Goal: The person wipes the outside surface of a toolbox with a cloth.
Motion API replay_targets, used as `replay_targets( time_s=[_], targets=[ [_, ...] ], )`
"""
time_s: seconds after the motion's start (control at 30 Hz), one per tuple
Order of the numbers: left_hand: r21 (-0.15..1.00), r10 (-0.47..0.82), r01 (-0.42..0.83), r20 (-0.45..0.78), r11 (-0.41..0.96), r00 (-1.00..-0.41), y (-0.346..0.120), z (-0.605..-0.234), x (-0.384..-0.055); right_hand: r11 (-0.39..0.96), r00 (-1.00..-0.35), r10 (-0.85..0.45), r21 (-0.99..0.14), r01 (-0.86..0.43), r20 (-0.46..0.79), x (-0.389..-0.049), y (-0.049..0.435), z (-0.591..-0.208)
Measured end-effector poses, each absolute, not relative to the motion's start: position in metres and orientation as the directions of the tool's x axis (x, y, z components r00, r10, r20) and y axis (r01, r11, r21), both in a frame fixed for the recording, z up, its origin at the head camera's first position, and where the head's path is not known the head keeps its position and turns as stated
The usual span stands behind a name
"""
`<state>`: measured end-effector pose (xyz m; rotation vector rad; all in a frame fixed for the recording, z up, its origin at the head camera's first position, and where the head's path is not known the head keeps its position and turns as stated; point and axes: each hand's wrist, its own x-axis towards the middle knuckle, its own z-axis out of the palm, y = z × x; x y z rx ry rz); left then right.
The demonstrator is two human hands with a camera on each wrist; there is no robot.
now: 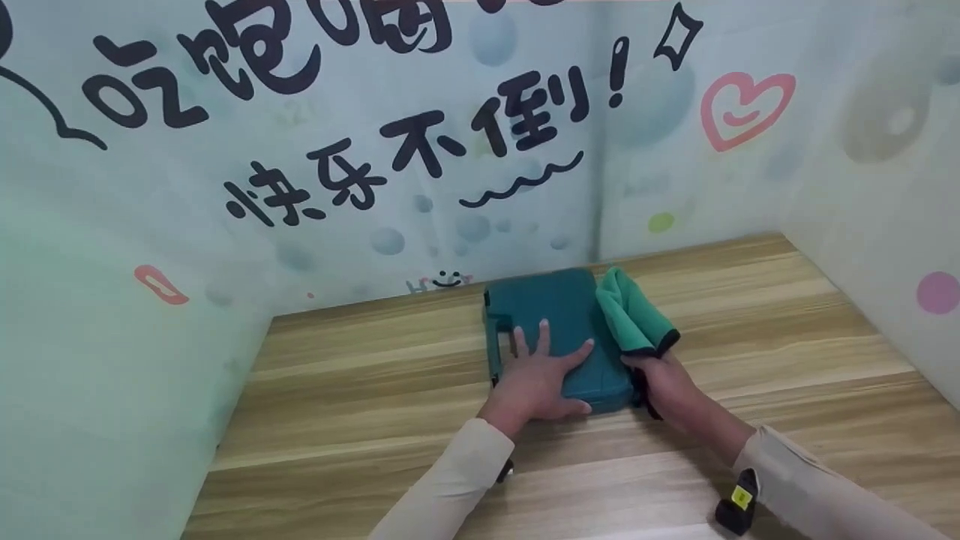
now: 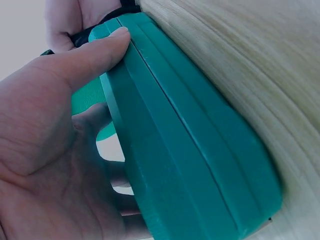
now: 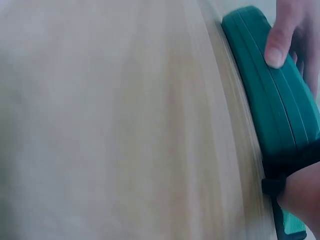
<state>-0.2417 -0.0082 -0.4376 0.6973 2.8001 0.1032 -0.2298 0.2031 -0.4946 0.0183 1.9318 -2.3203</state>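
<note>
A teal hard case (image 1: 551,300) lies flat on the wooden table, its handle (image 1: 493,349) on the left side. My left hand (image 1: 536,382) rests on its lid with the fingers spread. In the left wrist view the thumb (image 2: 107,47) lies along the case's near side, by the seam between its halves. At the case's right edge, my right hand (image 1: 675,390) grips a folded green cloth (image 1: 634,311) with black edging. Black trim and a small green part of the cloth (image 3: 292,222) show beside that hand in the right wrist view; the palm side is hidden.
The wooden table top (image 1: 360,390) meets a printed backdrop (image 1: 420,202) close behind the case. Pale walls stand at the left (image 1: 97,360) and right (image 1: 885,225). A black wrist device (image 1: 739,502) with a yellow label sits at the right sleeve.
</note>
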Motion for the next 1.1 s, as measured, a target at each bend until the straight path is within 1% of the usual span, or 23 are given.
replay_targets(
  time_s=[0.17, 0.4, 0.53, 0.77, 0.9, 1.1],
  targets=[
    [0.115, 0.463, 0.448, -0.251, 0.886, -0.85, -0.005, -0.435, -0.242, -0.146, -0.995, -0.076, -0.986, 0.081, -0.071, -0.217, 0.199, -0.495],
    [0.121, 0.459, 0.443, -0.266, 0.888, -0.848, -0.006, -0.432, -0.24, -0.121, -0.991, -0.048, -0.984, 0.128, -0.123, -0.197, 0.195, -0.492],
    [0.138, 0.475, 0.455, -0.248, 0.88, -0.844, -0.005, -0.432, -0.239, -0.159, -0.989, -0.042, -0.977, 0.143, -0.138, -0.191, 0.197, -0.49],
    [0.154, 0.473, 0.448, -0.247, 0.881, -0.846, -0.004, -0.431, -0.239, -0.263, -0.987, -0.059, -0.952, 0.159, -0.149, -0.204, 0.203, -0.486],
    [0.145, 0.469, 0.446, -0.252, 0.883, -0.846, -0.005, -0.432, -0.24, -0.28, -0.987, -0.075, -0.947, 0.16, -0.145, -0.216, 0.204, -0.487],
    [0.139, 0.47, 0.449, -0.258, 0.883, -0.844, -0.004, -0.431, -0.24, -0.262, -0.984, -0.066, -0.949, 0.177, -0.165, -0.233, 0.203, -0.485]
  ],
)
